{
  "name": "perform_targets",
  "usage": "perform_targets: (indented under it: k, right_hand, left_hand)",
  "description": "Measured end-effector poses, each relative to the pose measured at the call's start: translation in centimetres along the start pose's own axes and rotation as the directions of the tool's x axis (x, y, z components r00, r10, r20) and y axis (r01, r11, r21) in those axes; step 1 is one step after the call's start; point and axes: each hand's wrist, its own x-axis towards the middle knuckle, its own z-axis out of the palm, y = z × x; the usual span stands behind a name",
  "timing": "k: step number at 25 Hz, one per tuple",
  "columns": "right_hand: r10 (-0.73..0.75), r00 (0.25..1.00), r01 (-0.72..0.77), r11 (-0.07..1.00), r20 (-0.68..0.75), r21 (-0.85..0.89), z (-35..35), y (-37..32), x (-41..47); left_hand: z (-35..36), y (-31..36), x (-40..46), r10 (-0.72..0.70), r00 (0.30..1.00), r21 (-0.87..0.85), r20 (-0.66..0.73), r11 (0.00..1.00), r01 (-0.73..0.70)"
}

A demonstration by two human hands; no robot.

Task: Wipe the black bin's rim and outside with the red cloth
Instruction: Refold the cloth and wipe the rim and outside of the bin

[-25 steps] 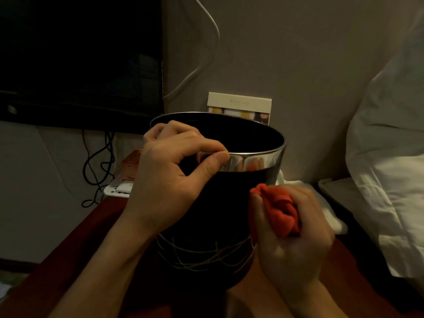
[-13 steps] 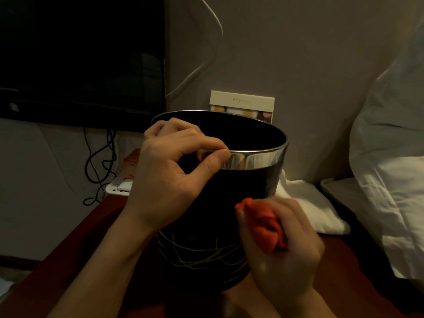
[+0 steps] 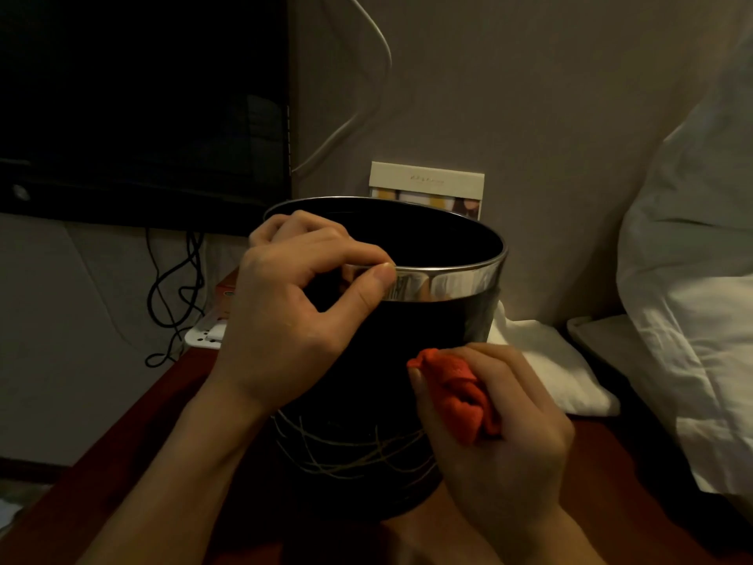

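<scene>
Stood on a dark red surface [image 3: 635, 475], near a white pillow [image 3: 692, 303]: black bin [image 3: 387, 360]. Pinched at the shiny rim [image 3: 444, 281] between thumb and curled fingers of left hand [image 3: 293, 316]. Bunched in the curled right hand [image 3: 501, 434] and pressed to the bin's near side: red cloth [image 3: 460, 389]. Step judged as outside wiping; called for next, probably, turning the bin to reach unwiped wall.

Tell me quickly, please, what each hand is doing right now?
Left hand: closed, pinching the black bin's silver rim.
Right hand: closed, gripping the bunched red cloth against the bin's side.
</scene>
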Motion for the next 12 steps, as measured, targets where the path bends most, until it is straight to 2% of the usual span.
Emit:
perform_targets:
  k: [4,9,12]
  right_hand:
    - [0.062,0.998,-0.062,0.997,0.019,0.053,-0.6,-0.2,1.0]
    - [0.070,0.997,-0.073,0.995,0.045,0.066,-0.1,-0.6,0.4]
    - [0.112,0.994,-0.111,0.989,-0.001,0.093,-0.8,-0.8,1.4]
  left_hand:
    - [0.1,0.6,0.0,-0.014,1.000,0.050,0.004,0.999,0.014]
    - [1.7,2.1,-0.4,0.014,0.999,0.220,0.042,0.975,-0.023]
    - [1.6,1.9,-0.3,0.009,1.000,0.179,0.024,0.984,-0.013]
